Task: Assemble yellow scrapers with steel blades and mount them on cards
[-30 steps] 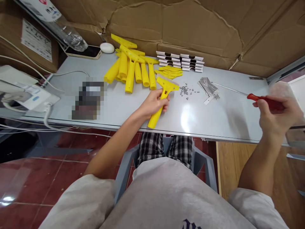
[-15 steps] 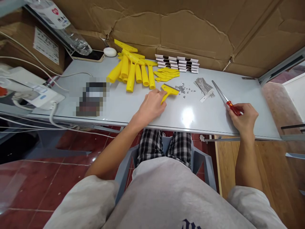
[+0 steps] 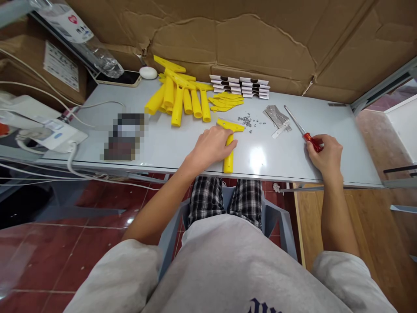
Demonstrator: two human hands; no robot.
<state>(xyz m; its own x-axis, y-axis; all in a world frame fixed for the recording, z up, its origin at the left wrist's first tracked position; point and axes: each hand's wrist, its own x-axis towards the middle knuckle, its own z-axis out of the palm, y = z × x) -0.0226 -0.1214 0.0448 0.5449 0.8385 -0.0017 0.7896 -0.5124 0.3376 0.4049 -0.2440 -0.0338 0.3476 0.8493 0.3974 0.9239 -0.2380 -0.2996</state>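
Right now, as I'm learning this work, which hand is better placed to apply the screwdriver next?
Probably the right hand: it grips the red-handled screwdriver, while the left hand holds the yellow tool.

Surface, grey and glossy, is backed by creased brown cardboard. Red tiles with pale joints are laid at left and under the grey plastic chair; wood-grain boarding is seen at right. Light is mirrored as white glare on surface, more faintly on tiles.
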